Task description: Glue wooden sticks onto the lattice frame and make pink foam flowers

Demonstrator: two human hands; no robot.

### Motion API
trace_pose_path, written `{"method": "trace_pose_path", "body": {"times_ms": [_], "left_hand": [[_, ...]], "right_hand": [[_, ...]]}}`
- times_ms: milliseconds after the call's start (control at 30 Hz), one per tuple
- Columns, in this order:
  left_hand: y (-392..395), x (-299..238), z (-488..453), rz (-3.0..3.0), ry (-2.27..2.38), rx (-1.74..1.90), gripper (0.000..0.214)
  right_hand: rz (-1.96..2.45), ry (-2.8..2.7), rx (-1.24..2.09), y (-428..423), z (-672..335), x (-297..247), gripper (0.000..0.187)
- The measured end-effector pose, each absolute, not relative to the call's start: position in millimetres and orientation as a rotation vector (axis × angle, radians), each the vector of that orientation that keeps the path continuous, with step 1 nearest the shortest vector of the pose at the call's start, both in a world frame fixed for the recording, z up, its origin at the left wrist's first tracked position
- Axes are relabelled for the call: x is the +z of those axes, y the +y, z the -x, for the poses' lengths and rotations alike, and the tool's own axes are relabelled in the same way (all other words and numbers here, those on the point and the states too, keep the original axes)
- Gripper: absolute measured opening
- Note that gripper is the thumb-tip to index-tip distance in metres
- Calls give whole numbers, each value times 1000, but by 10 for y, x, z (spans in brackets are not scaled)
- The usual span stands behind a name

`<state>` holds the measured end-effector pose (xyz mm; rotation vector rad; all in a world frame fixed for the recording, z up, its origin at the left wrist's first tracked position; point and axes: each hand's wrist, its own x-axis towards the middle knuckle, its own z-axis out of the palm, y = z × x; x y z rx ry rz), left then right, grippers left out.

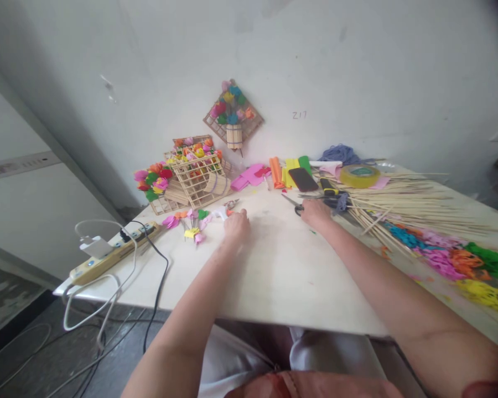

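My left hand (237,225) rests knuckles-up on the white table (282,276), fingers curled, right beside a small white glue gun (223,212) and a bunch of paper flowers on sticks (191,222). Whether it grips anything is hidden. My right hand (315,213) lies further right, fingers curled down next to a pair of scissors (295,204) and the near ends of a pile of bamboo skewers (398,207). Its fingertips touch the scissors' handle area, but a grip is not visible.
Wooden lattice baskets with paper flowers (195,174) stand at the back left, and another hangs on the wall (233,116). A phone (302,179), coloured foam pieces (284,171), tape roll (359,176) and yarn lie behind. Coloured paper scraps (452,257) lie right. A power strip (112,251) with cables sits left.
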<state>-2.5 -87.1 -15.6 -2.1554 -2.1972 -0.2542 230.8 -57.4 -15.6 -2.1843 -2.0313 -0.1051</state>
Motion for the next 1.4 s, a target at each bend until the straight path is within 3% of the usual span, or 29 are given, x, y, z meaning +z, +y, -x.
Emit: {"method": "trace_pose_path", "body": {"times_ms": [267,567,800,1033,1400], "left_hand": [[-919,5,-332,2299,-2137,-336,30],[-825,-293,-468,2270,-2124,-507,30],[-830,-326,-437,2254,-2150,-527,29],[-834,-327,-475,2220,-2138,-490,32],[-779,-353,-473,2206,-2213,-815,35]], "right_hand": [[2292,-2065,-52,-513,-2279,-4,33],[2210,-2130,82,-517,-2331,55,39],[1877,-1698,834,-632,-2504,156,47],[1254,-1279,1272,-582,-2492,-6,57],[1202,-1325,1186,-537,-2277,-184,33]]}}
